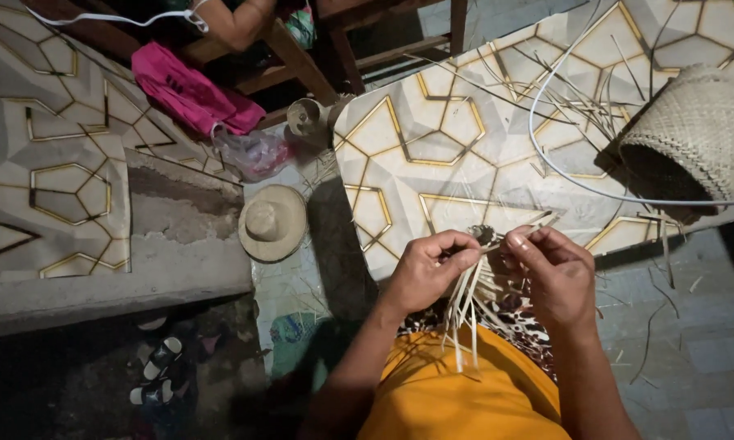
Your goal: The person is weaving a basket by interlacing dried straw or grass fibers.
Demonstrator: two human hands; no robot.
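Two hands meet at the middle of the head view, above a lap in orange cloth: the left hand (425, 269) and the right hand (550, 273) both work a bundle of pale strips (465, 305) that fans downward from between them over the lap. The left fingers (456, 248) are curled tight round the gathered tops of the strips; the right fingers (520, 243) pinch one strip end and draw it sideways toward the left hand, beside a small dark woven start (485, 235) at the edge of the patterned tabletop (432, 138). By the look of it, the step in hand is the early plaiting of a small piece, with one strip being crossed over or tucked between its neighbours; how many rows are done is too small to tell. The next move seems to call for a steady hold by the left hand so the bundle does not splay, while the right threads its strip through and pulls it snug. Further off, a woven basket (697, 130) lies on its side at the right with loose strips and a white cord (546, 155) near it, a straw hat (271, 222) lies below on the floor, and another person's arm (236, 20) shows at the top.
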